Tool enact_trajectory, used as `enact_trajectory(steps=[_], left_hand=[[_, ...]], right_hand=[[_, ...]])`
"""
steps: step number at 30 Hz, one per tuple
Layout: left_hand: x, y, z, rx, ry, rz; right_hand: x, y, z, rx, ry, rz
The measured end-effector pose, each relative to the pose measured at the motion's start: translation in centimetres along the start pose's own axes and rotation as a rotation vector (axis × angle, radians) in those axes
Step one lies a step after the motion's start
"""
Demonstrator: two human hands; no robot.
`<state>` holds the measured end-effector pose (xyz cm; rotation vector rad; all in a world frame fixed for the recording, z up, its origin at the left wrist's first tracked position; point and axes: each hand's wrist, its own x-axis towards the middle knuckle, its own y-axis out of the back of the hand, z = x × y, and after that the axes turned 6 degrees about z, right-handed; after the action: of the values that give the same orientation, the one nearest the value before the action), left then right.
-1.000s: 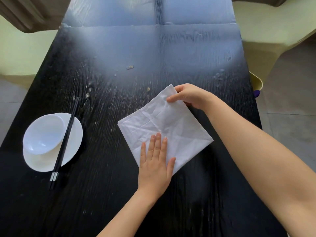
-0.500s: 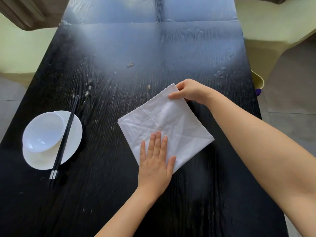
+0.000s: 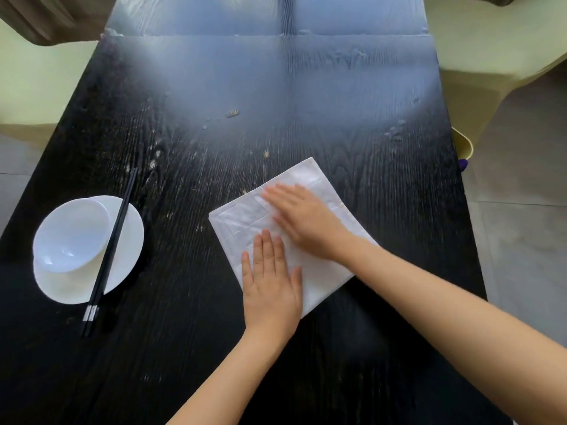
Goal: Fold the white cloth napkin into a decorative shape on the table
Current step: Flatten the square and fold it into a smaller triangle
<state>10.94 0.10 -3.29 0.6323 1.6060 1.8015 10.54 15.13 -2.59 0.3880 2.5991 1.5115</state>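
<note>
- White cloth napkin (image 3: 237, 223): folded to a flat square and set cornerwise on the black wooden table (image 3: 184, 348), near mid-frame. Its corners point roughly to twelve, three, six and nine o'clock. Crease lines show on its nine o'clock half.
- Left hand (image 3: 271, 286): open, fingers straight, palm flat on the napkin near its six o'clock corner, pinning it.
- Right hand (image 3: 306, 222): open, flat across the cloth's middle, fingers pointing to ten o'clock. It is blurred, so judged mid-stroke.
- Step in hand, as judged: smoothing and setting the fold. To do it well, anchor with the left palm and sweep the right from centre to edges. Press the folded edge firm and check that the layers meet at the corners.
- Progress, as judged: early; a plain square, no decorative shape yet.
- White bowl (image 3: 70, 234) on a white plate (image 3: 132, 240): at nine o'clock of the napkin, well apart. Black chopsticks (image 3: 110, 250) lie across the plate.
- Crumbs (image 3: 233, 113) and pale specks: on the table at eleven to twelve o'clock, beyond the napkin.
- Pale green chairs: one at two o'clock (image 3: 491, 56), one at ten o'clock (image 3: 30, 87).
- In the way: nothing touches the cloth. The specks near its far edges could mark it if it slides.
</note>
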Motion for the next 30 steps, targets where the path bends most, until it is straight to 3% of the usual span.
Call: enact_trajectory(steps=[1, 3, 9, 14, 17, 19, 25, 30], left_hand=[[0.0, -0.2, 0.0, 0.015, 0.025, -0.006], [-0.4, -0.8, -0.1, 0.017, 0.066, -0.008], [-1.6, -1.2, -1.0, -0.005, 0.076, 0.020], [-1.8, -0.3, -1.4, 0.022, 0.089, -0.004], [2.1, 0.0, -0.5, -0.008, -0.069, 0.081], [5.1, -0.6, 0.0, -0.054, -0.151, 0.051], [6.1, -1.7, -5.0, -0.025, -0.029, 0.090], [6.5, -0.4, -8.3, -0.023, -0.098, 0.044]], right_hand=[[-0.9, -1.2, -0.1, -0.121, 0.021, -0.075], [-1.6, -2.5, 0.8, -0.262, 0.019, -0.058], [2.1, -0.9, 4.4, -0.386, -0.150, 0.035], [2.7, -0.6, 4.9, -0.414, -0.157, 0.039], [2.8, -0.7, 5.0, -0.415, -0.139, 0.036], [2.8, -0.6, 5.0, -0.407, -0.138, 0.042], [2.6, -0.5, 5.0, -0.390, -0.110, 0.048], [2.7, -0.3, 5.0, -0.400, -0.103, 0.026]])
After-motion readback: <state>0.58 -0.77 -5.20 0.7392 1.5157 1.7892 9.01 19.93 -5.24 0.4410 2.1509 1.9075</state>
